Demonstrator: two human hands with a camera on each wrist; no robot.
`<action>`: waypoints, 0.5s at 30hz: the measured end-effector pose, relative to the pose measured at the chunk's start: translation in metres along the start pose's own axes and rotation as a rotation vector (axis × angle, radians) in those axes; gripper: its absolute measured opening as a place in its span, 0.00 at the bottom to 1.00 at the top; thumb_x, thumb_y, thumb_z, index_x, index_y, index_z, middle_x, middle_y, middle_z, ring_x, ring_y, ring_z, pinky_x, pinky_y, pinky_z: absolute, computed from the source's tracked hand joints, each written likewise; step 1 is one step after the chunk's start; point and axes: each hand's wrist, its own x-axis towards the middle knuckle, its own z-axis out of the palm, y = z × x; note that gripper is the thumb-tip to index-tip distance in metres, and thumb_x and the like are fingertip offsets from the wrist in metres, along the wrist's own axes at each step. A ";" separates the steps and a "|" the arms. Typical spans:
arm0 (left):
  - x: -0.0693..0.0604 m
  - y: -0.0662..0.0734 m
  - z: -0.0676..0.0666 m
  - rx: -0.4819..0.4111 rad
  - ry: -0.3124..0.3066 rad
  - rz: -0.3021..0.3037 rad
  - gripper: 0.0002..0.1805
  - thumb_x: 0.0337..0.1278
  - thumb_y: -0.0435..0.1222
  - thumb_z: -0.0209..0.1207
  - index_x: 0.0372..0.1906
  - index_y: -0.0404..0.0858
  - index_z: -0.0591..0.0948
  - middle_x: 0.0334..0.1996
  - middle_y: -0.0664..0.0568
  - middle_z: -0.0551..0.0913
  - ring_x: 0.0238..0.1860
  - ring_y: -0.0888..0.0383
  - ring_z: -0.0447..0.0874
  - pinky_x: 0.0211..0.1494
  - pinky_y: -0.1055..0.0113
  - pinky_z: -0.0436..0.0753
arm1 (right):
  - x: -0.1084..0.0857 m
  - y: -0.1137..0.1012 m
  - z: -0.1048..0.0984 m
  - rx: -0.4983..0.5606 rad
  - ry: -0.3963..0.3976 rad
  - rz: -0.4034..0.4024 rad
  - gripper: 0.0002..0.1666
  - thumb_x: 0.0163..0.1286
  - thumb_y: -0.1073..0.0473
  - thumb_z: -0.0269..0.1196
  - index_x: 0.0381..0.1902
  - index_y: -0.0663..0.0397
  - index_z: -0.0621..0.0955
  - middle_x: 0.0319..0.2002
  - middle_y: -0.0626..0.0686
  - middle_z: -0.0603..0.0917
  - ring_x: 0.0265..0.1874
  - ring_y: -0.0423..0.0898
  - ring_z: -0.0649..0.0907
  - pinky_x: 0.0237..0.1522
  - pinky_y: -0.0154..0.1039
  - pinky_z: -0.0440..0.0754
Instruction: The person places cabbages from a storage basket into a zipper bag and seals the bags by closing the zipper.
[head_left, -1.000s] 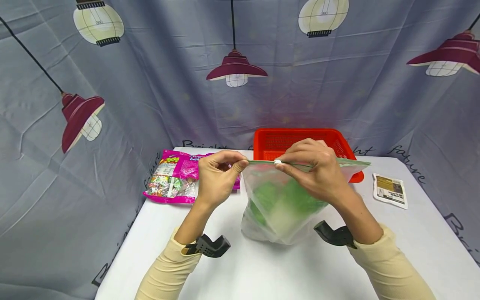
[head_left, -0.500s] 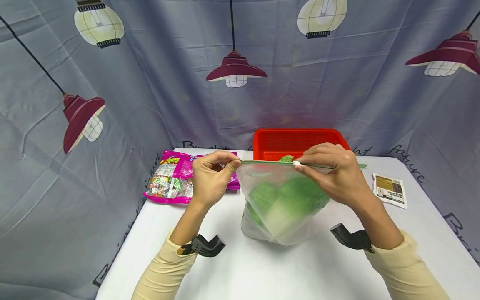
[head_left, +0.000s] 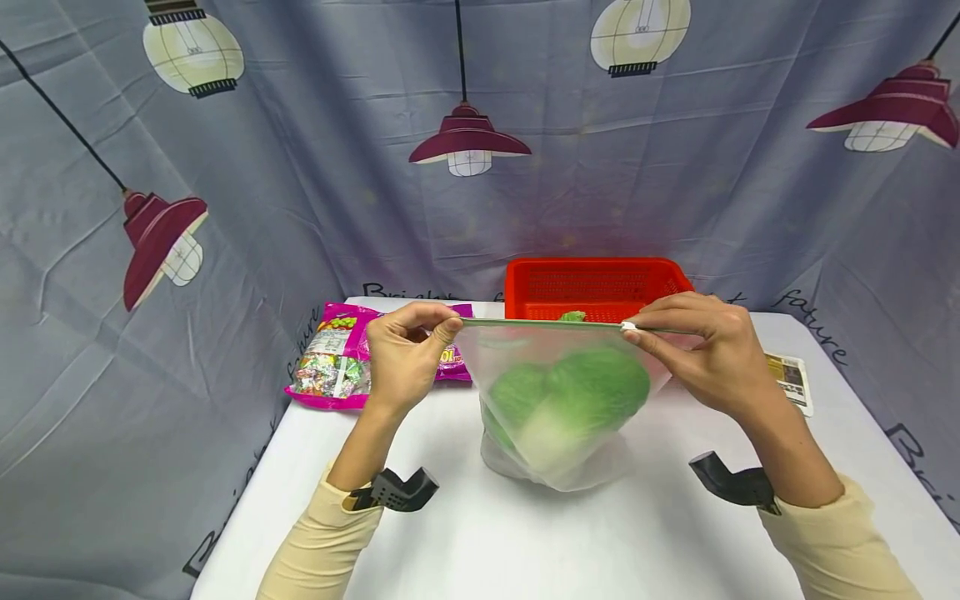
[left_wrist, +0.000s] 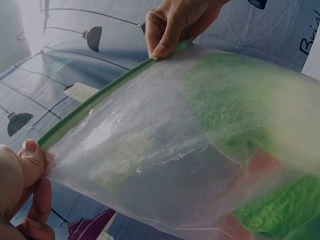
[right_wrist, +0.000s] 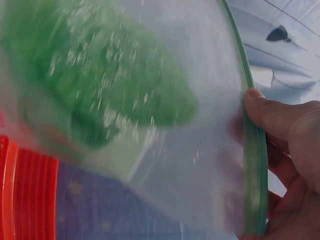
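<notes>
A frosted zip bag [head_left: 536, 350] hangs over the table with a leafy green vegetable [head_left: 592, 387], cabbage-like, inside it. Its green zip strip [head_left: 543, 322] is stretched level between both hands. Thumb and fingers of my left hand [head_left: 408, 354] pinch the strip's left end. Toward the right end, my right hand [head_left: 708, 354] pinches the small white slider [head_left: 628, 326]. In the right wrist view the right thumb [right_wrist: 270, 112] presses on the strip, with fingers behind the bag. Whether the bag's bottom touches the table cannot be told.
Behind the bag stands a red plastic basket [head_left: 525, 283] with a bit of green leaf [head_left: 572, 316] showing. Pink candy bags [head_left: 330, 367] lie at the back left of the white table [head_left: 465, 542]. A flat packet [head_left: 791, 379] lies at the right, partly behind the right wrist.
My right hand has slid the white slider rightward along the strip. My left hand has shifted a little left, and the bag's top is pulled straighter.
</notes>
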 end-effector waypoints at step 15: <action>-0.007 0.001 -0.015 0.011 0.009 0.011 0.05 0.46 0.22 0.68 0.31 0.29 0.86 0.25 0.49 0.85 0.19 0.62 0.69 0.20 0.73 0.66 | -0.026 -0.003 -0.044 -0.057 0.043 0.041 0.10 0.47 0.72 0.75 0.31 0.64 0.88 0.29 0.54 0.86 0.36 0.35 0.81 0.42 0.25 0.73</action>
